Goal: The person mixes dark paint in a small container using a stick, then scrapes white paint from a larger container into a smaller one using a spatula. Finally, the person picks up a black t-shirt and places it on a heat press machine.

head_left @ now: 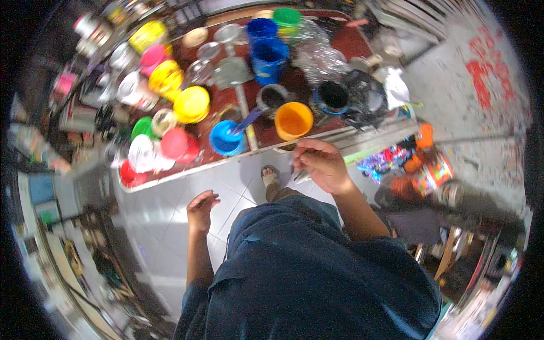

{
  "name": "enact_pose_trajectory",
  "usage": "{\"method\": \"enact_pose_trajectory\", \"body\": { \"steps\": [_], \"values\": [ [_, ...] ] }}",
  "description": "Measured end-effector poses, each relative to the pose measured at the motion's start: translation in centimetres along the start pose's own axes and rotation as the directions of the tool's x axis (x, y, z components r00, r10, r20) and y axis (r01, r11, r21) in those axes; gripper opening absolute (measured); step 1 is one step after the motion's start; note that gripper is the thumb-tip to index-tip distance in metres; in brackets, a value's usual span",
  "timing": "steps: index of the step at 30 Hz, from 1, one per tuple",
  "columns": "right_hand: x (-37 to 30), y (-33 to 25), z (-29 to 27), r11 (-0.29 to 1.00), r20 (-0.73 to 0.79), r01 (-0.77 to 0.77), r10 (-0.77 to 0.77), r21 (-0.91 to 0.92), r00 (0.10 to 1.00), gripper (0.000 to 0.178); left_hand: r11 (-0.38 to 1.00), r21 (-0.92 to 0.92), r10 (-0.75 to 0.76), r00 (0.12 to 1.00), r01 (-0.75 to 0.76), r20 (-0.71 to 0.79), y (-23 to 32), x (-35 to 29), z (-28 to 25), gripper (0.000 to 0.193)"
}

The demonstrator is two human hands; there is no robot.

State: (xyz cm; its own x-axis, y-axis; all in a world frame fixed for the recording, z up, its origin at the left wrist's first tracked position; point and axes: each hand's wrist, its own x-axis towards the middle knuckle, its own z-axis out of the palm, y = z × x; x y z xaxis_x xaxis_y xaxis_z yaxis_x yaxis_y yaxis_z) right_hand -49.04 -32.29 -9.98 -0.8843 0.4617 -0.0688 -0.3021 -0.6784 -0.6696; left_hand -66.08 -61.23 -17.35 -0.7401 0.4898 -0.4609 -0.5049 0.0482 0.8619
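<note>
My right hand (324, 165) hovers at the table's front edge, just below an orange cup (294, 121). Its fingers curl toward the thumb in a loose pinch; whatever they hold, if anything, is too blurred to make out. Over the floor at the left, my left hand (202, 211) hangs with fingers loosely bent and nothing seen in it. A light-blue cup (225, 139) with a purple-blue handle (247, 121) leaning out of it stands left of the orange cup. Behind them are a dark-filled cup (272, 97) and a blue-rimmed cup with black inside (331, 96).
The red-brown table (226, 102) has a pale rim and carries several paint tubs, among them a yellow one (191, 105) and a red one (179, 145). Crumpled clear plastic (320, 54) and a black bag (362, 102) lie at the right. A colourful bucket (433, 174) stands beyond my right arm.
</note>
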Motion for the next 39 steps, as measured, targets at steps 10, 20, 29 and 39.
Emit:
{"method": "enact_pose_trajectory", "body": {
  "steps": [10, 20, 29, 39],
  "values": [
    [-5.1, 10.7, 10.0, 0.902, 0.260, -0.265, 0.361, -0.341, 0.896, 0.030, 0.715, -0.601, 0.258, 0.934, -0.356, -0.246, -3.0, -19.6, -9.8, 0.025],
    [-15.4, 27.7, 20.5, 0.608, 0.236, -0.379, 0.694, -0.698, 0.680, 0.023, 0.630, -0.631, -0.305, 0.603, -0.452, -0.737, -22.3, -42.0, -21.2, 0.027],
    [-9.3, 43.3, 30.0, 0.377, 0.242, -0.218, 0.850, -0.900, 0.469, 0.020, 0.614, -0.637, -0.643, 0.173, -0.465, -0.746, -31.3, -47.2, -28.2, 0.037],
    [-12.3, 61.2, 49.6, 0.292, 0.303, 0.226, 0.953, -0.929, 0.014, 0.023, 0.591, -0.781, -0.780, -0.387, -0.199, -0.492, -33.4, -46.8, -21.3, 0.043]
  ]
}}
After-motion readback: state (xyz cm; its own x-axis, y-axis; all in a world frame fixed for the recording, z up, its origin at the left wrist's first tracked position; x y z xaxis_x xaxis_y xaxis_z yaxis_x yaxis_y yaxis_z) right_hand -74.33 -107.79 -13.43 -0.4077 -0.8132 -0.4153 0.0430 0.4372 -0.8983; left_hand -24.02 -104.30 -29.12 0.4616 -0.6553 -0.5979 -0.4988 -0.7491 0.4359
